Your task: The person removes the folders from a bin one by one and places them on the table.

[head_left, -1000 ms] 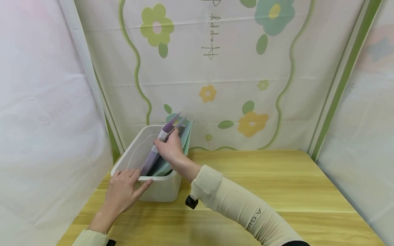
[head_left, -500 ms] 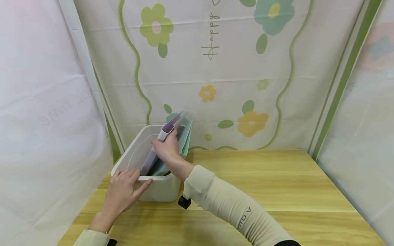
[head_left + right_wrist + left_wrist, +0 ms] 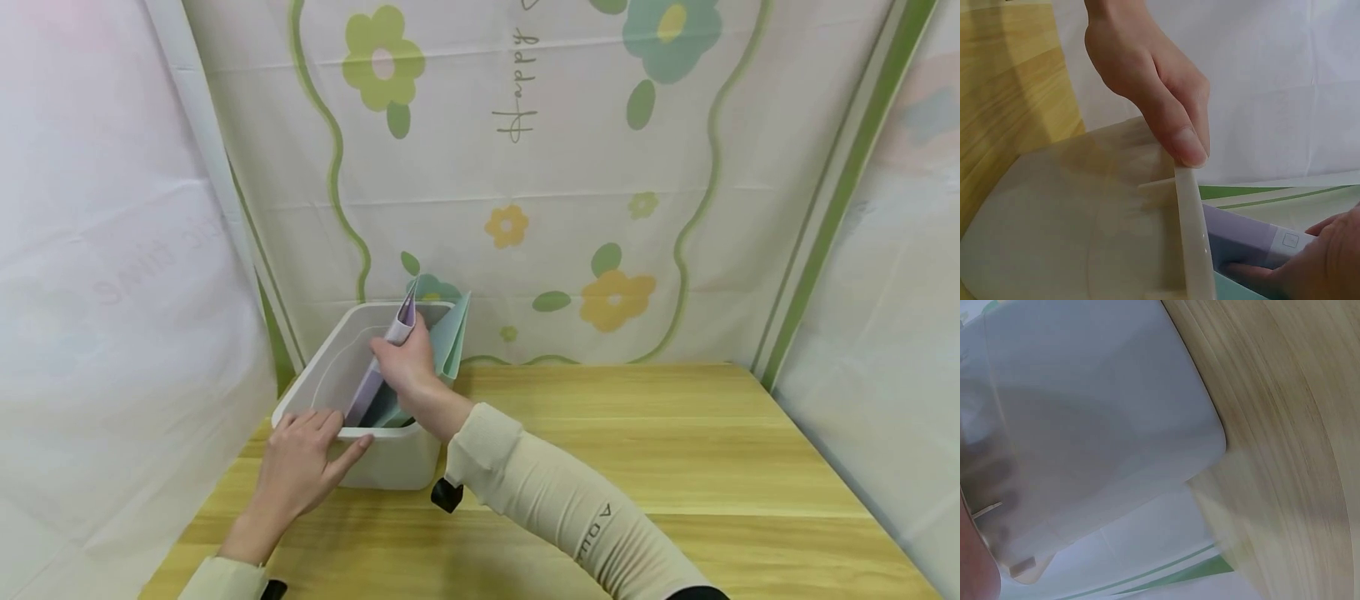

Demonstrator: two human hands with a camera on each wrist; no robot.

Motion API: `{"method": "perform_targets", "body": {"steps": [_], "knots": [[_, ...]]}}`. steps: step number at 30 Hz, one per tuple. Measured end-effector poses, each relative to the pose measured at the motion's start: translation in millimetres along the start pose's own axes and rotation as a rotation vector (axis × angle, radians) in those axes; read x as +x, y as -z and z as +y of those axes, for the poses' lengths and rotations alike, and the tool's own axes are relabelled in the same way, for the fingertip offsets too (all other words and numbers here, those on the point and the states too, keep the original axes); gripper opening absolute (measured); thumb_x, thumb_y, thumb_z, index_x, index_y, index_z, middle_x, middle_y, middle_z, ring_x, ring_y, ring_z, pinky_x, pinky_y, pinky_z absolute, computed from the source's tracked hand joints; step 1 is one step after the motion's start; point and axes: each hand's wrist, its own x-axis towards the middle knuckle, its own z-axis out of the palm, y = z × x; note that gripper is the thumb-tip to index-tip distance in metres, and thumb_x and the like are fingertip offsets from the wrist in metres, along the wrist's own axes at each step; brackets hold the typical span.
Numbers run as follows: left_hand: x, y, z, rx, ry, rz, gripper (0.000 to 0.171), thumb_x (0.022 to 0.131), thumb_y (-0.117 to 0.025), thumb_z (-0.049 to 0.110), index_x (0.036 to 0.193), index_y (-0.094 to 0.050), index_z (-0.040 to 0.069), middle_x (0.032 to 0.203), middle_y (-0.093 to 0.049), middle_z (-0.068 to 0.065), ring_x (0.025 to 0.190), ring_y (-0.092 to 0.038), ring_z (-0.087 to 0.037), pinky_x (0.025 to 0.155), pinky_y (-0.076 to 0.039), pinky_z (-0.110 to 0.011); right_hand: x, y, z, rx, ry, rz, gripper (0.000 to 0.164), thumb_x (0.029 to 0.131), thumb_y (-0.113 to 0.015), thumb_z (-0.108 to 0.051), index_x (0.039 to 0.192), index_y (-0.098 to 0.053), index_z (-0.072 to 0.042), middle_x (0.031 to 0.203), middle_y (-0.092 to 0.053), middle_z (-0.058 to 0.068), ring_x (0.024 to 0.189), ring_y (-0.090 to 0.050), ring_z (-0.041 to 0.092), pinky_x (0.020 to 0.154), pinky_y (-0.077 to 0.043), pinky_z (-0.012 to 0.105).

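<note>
A white plastic bin (image 3: pixel 390 463) stands at the left of the table. My left hand (image 3: pixel 300 467) holds its near rim; in the right wrist view the thumb and fingers of that left hand (image 3: pixel 1154 87) pinch the rim. Inside the bin, my right hand (image 3: pixel 411 367) grips the spine of a purple file folder (image 3: pixel 366 392). A white label (image 3: pixel 1286 239) shows on that spine in the right wrist view. The purple folder tilts, its upper end above the far rim. Light green folders (image 3: pixel 450 337) lean against the bin's right side, partly behind my right hand.
The bin rests on a wooden table (image 3: pixel 637 450). A white cloth backdrop (image 3: pixel 480 175) with printed flowers rises behind it. Another white cloth (image 3: pixel 120 250) hangs close on the left, and a further cloth (image 3: pixel 885 333) on the right.
My right hand has shifted slightly left from its place a second ago. The purple folder's top has swung left, away from the green folders, and its covers have come closer together. My left hand stays put.
</note>
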Motion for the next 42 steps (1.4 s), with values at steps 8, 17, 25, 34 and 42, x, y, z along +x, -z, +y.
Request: {"method": "perform_targets", "body": {"steps": [8,17,25,34,42], "knots": [[1.5,-0.7,1.2,-0.001,0.012,0.003,0.048,0.095,-0.059,0.059,0.085,-0.058,0.012,0.076,-0.058,0.002,0.07,-0.058,-0.023,0.068,-0.039,-0.04,0,3,0,0.017,-0.014,0.007,0.053,0.087,-0.066,0.001,0.139,-0.054,-0.008,0.126,-0.064,0.017,0.108,-0.063,0.026,0.095,-0.052,0.046],[3.0,-1.0,2.1,-0.018,0.012,0.008,0.048,0.095,-0.059,0.06,0.075,-0.047,0.017,0.069,-0.045,0.008,0.064,-0.051,-0.018,0.066,-0.036,-0.038,-7,5,-4,-0.022,0.009,0.011,0.049,0.086,-0.067,0.0,0.133,-0.062,-0.011,0.108,-0.067,0.006,0.099,-0.064,0.023,0.087,-0.054,0.045],[3.9,-1.0,0.3,-0.02,0.001,0.012,0.047,0.095,-0.059,0.059,0.078,-0.05,0.016,0.072,-0.052,0.004,0.066,-0.055,-0.021,0.068,-0.04,-0.041,-12,6,-10,0.005,0.056,-0.019,0.044,0.086,-0.064,0.004,0.128,-0.066,-0.011,0.11,-0.068,0.009,0.096,-0.063,0.022,0.084,-0.054,0.045],[5.6,-1.4,0.4,-0.023,0.004,0.004,0.047,0.095,-0.06,0.058,0.076,-0.045,0.018,0.069,-0.045,0.008,0.062,-0.047,-0.016,0.066,-0.035,-0.038,-12,13,-17,0.006,0.072,-0.039,0.045,0.088,-0.065,0.002,0.131,-0.064,-0.012,0.118,-0.069,0.016,0.097,-0.066,0.022,0.083,-0.055,0.045],[4.2,-1.1,1.7,-0.023,0.001,0.012,0.048,0.095,-0.059,0.06,0.075,-0.044,0.018,0.069,-0.041,0.01,0.061,-0.041,-0.013,0.064,-0.032,-0.035,-13,22,-22,0.019,0.098,-0.051,0.038,0.086,-0.064,0.003,0.121,-0.066,-0.012,0.113,-0.07,0.016,0.093,-0.066,0.021,0.079,-0.055,0.043]]}}
